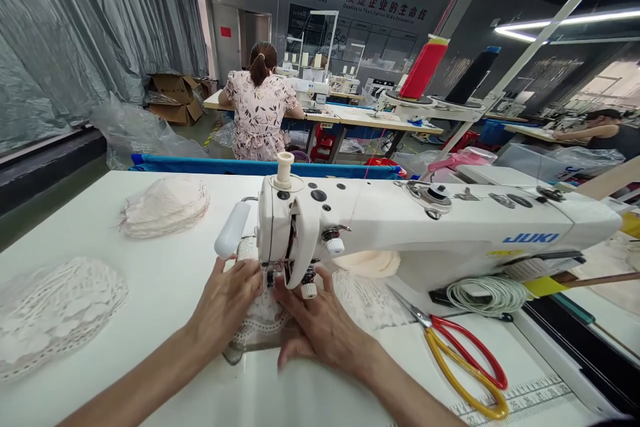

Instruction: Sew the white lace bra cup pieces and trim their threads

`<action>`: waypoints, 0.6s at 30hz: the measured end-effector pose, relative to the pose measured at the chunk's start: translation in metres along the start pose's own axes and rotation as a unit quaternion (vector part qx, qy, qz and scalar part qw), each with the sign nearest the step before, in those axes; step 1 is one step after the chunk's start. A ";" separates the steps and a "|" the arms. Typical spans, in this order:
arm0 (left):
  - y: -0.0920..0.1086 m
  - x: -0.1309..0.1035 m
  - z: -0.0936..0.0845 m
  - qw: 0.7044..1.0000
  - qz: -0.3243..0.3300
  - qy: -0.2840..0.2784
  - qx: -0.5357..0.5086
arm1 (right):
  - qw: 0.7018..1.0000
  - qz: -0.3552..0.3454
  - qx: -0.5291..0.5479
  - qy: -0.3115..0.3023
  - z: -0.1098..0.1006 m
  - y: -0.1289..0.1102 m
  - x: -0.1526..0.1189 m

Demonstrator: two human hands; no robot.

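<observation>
A white lace piece lies under the needle area of a white sewing machine. My left hand is on the left side of this lace, its fingers close together and pressed on the fabric beside the presser foot. To the right of the needle, my right hand rests on the lace with fingers spread and the thumb apart, some fingertips hidden behind the machine head. More lace lies flat under the machine arm, by a pale cream fabric piece.
Scissors with red and yellow handles lie right of my right hand, near a coiled cord. Two lace stacks sit on the left of the table. Red thread stands behind the machine. One person sits ahead, another far right.
</observation>
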State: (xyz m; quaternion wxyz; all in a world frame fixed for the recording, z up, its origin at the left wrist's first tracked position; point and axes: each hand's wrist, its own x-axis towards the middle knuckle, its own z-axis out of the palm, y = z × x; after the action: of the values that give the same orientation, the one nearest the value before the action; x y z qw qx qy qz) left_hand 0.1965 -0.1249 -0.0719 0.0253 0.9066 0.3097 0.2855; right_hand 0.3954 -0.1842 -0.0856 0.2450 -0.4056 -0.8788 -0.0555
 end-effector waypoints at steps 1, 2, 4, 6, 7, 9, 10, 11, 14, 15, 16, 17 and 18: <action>0.005 -0.005 -0.001 1.000 0.012 -0.011 -0.008 | 1.000 -0.010 0.007 -0.004 -0.002 -0.002 -0.001; 0.011 -0.011 -0.002 1.000 0.018 -0.018 -0.019 | 1.000 -0.017 0.012 -0.005 -0.003 -0.004 -0.001; 0.023 -0.022 -0.004 0.999 0.020 -0.020 -0.038 | 1.000 -0.019 0.014 0.000 -0.004 -0.009 -0.001; 0.033 -0.029 -0.004 0.999 0.011 -0.017 -0.047 | 1.000 -0.016 0.013 0.017 -0.002 -0.012 -0.001; 0.037 -0.030 -0.004 0.999 0.009 -0.013 -0.045 | 0.999 -0.014 0.013 0.027 -0.001 -0.014 0.000; 0.039 -0.032 -0.003 0.999 0.016 -0.010 -0.031 | 0.999 -0.013 0.021 0.041 0.000 -0.015 0.001; 0.039 -0.032 -0.003 1.000 0.018 -0.005 -0.019 | 0.999 -0.014 0.027 0.045 0.000 -0.016 0.001; 0.037 -0.032 -0.002 1.000 0.021 0.002 -0.007 | 0.998 -0.015 0.033 0.048 0.000 -0.016 0.001; 0.032 -0.033 0.001 0.999 0.031 0.011 0.027 | 0.998 -0.021 0.036 0.052 0.001 -0.016 0.001; 0.031 -0.034 0.002 0.999 0.032 0.009 0.034 | 0.998 -0.022 0.032 0.052 0.001 -0.016 0.000; 0.030 -0.035 0.003 0.999 0.032 0.005 0.038 | 0.998 -0.023 0.028 0.051 0.001 -0.016 0.000; 0.030 -0.036 0.003 0.999 0.033 0.002 0.043 | 0.998 -0.023 0.026 0.050 0.001 -0.016 -0.001; 0.030 -0.036 0.003 0.998 0.036 0.003 0.049 | 0.998 -0.025 0.025 0.051 0.000 -0.016 -0.001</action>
State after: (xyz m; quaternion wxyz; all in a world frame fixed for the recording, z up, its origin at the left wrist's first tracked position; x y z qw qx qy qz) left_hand 0.1913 -0.1696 -0.0855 -0.0308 0.9165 0.2903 0.2735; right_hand 0.3842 -0.1954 -0.0847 0.2980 -0.3740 -0.8762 -0.0598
